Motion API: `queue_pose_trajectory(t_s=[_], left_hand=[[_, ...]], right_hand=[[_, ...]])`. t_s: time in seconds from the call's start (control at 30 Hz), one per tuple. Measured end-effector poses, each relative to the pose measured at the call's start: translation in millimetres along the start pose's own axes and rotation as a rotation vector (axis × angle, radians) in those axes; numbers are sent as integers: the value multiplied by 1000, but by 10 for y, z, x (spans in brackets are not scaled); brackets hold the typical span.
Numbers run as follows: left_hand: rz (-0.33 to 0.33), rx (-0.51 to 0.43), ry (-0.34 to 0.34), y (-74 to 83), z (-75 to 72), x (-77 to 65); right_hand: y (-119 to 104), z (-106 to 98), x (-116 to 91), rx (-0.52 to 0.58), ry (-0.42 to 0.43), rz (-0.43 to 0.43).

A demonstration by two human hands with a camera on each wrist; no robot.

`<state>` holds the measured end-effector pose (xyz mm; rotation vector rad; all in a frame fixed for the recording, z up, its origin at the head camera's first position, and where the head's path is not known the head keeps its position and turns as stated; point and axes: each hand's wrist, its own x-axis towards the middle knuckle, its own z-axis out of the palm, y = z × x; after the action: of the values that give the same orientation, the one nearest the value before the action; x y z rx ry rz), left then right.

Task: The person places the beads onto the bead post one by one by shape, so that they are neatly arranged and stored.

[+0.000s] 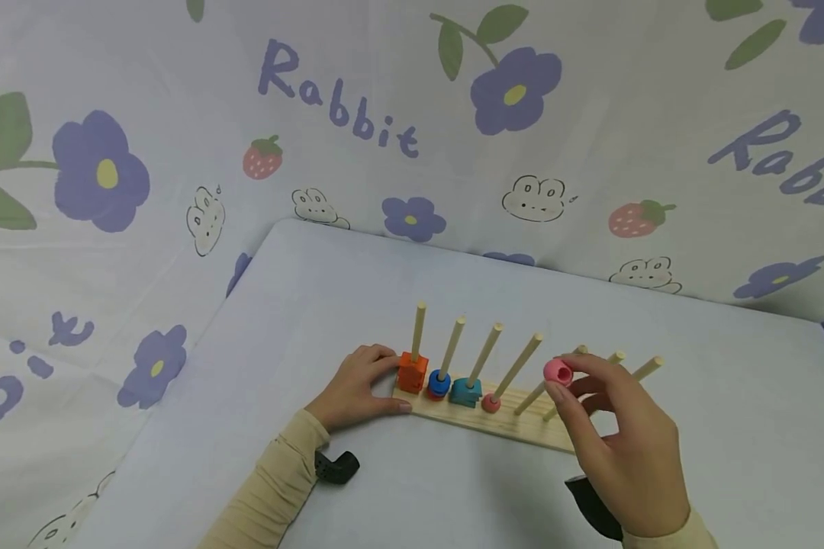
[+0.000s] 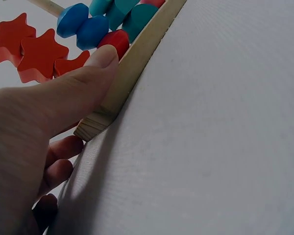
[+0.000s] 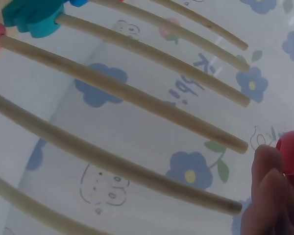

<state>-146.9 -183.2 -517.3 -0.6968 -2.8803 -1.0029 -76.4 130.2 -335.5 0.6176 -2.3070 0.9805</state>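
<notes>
A wooden peg board (image 1: 522,433) with a row of upright pegs lies on the table. My left hand (image 1: 357,389) grips its left end, thumb along the front edge and fingers behind the end. Orange-red star beads (image 2: 41,56) sit on the first peg, blue and red beads (image 1: 439,385) on the second, teal beads (image 1: 465,392) on the third, and a pink bead (image 1: 490,402) at the foot of the fourth. Between thumb and fingertips, my right hand (image 1: 625,442) pinches another pink bead (image 1: 558,372), its hole showing, near the tops of the right-hand pegs.
Bare pegs (image 1: 648,369) stand at the board's right, partly hidden by the right hand. White cloth covers the table (image 1: 343,290); behind hangs a printed curtain (image 1: 357,175). Black wrist devices (image 1: 338,467) sit by both wrists.
</notes>
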Motion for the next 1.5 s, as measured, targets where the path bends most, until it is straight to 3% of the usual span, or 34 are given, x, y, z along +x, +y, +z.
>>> queue_pose_trajectory(t_s=[0.07,0.2,0.43,0.7,0.93,1.3,1.5], left_hand=[[-2,-3,-2,5,-1,-3],[1,-3,-4,6,-3,-4],[7,2,0,2,5,-12],[25,0,16,-9,21,-26],[12,3,9,-10,19,-45],[7,-7,15,7,3,-23],[10,3,11,-19,18,-9]], right_hand=[[17,57,52,-29,24,-54],[18,138,125,-84,43,-78],[-33,224,211,-165,17,-27],[-30,284,208,-270,30,-42],[19,397,84,-355,-23,-13],[202,680,-171,-342,-113,93],[328,807,-257,-329,-256,188]])
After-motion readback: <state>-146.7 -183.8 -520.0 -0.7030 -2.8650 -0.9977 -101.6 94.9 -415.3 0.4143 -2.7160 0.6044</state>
